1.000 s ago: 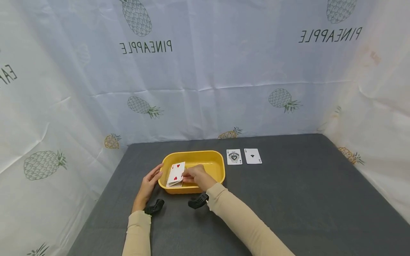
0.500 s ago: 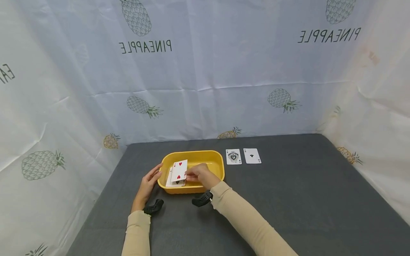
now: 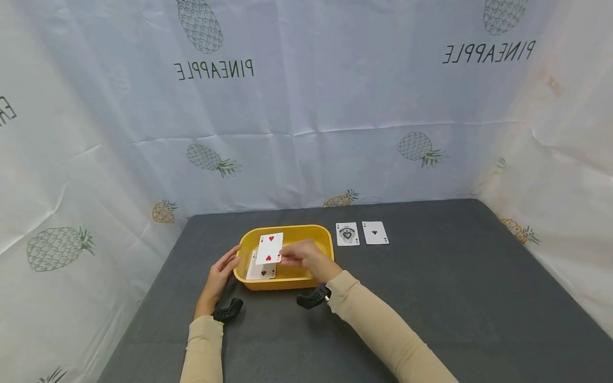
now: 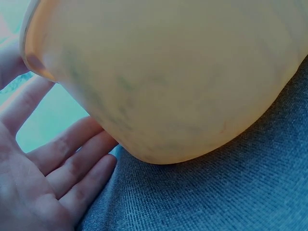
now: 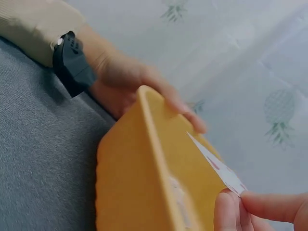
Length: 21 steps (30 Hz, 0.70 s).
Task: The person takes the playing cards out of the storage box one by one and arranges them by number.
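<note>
My right hand (image 3: 311, 258) pinches a two of hearts playing card (image 3: 269, 248) by its right side, thumb on top. Tilted, the card hangs over the left half of a yellow plastic bin (image 3: 306, 232). Other playing cards (image 3: 256, 272), one with a black spade, lie in the bin under it and are partly covered. My left hand (image 3: 221, 272) holds the bin's left end; in the left wrist view its fingers (image 4: 72, 168) lie against the outer wall while the thumb and index reach over the rim. The right wrist view has the card (image 5: 216, 166) nearly edge-on.
Right of the bin two cards lie face up side by side on the dark grey table (image 3: 431, 298): an ornate ace (image 3: 347, 234) and an ace of clubs (image 3: 375, 232). A white pineapple-print curtain (image 3: 306, 96) rises behind the table and along both sides.
My right hand has raised the two of hearts off the other cards in the bin and carried it up and slightly right, uncovering the spade card. My left hand has stayed at the bin's end.
</note>
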Motion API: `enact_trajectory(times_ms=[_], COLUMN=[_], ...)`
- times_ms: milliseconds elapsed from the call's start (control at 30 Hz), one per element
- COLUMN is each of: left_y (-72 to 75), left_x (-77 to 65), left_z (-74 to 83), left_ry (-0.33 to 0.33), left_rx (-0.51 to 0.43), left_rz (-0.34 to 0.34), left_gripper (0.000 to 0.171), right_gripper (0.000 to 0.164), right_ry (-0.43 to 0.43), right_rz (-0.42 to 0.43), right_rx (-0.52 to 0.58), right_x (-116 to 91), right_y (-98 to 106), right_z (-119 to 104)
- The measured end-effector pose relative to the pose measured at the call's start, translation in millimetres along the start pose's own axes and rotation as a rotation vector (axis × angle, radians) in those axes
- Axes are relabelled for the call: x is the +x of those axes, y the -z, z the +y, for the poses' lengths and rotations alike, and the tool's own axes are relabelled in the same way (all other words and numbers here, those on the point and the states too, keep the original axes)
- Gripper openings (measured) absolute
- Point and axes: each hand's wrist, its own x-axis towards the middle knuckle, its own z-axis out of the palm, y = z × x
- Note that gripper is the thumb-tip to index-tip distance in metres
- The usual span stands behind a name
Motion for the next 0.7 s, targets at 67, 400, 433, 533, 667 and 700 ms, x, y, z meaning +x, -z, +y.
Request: enact_trajectory(times_ms=[67, 400, 433, 533, 667, 700], left_y=[-0.1, 1.2, 1.3, 1.6, 1.1, 1.0], left_x=[0.0, 0.2, 0.1, 0.3, 1.2, 1.4], left_z=[-0.5, -3.1, -2.8, -2.4, -2.1, -2.2], left_ry=[0.0, -0.027, -0.03, -0.035, -0.024, -0.023], left_rx=[-0.003, -0.011, -0.013, -0.013, -0.007, -0.009], left_rz=[0.0, -0.007, -0.005, -0.004, -0.003, -0.002], left_gripper=[0.054, 0.053, 0.053, 0.053, 0.052, 0.052], right_gripper=[0.022, 0.026, 0.026, 0.026, 0.029, 0.029], right_ry=[0.02, 0.104, 0.146, 0.182, 0.187, 0.195], right_rz=[-0.01, -0.041, -0.074, -0.108, -0.086, -0.084], right_rx=[-0.006, -0.028, -0.04, -0.03, -0.044, -0.051], right_x=[-3.1, -17.4, -21.0, -27.9, -35.8, -37.6], right_y=[4.3, 40.2, 47.1, 63.3, 82.2, 87.4], right_z=[-2.9, -9.1, -6.7, -4.4, -7.4, -7.8])
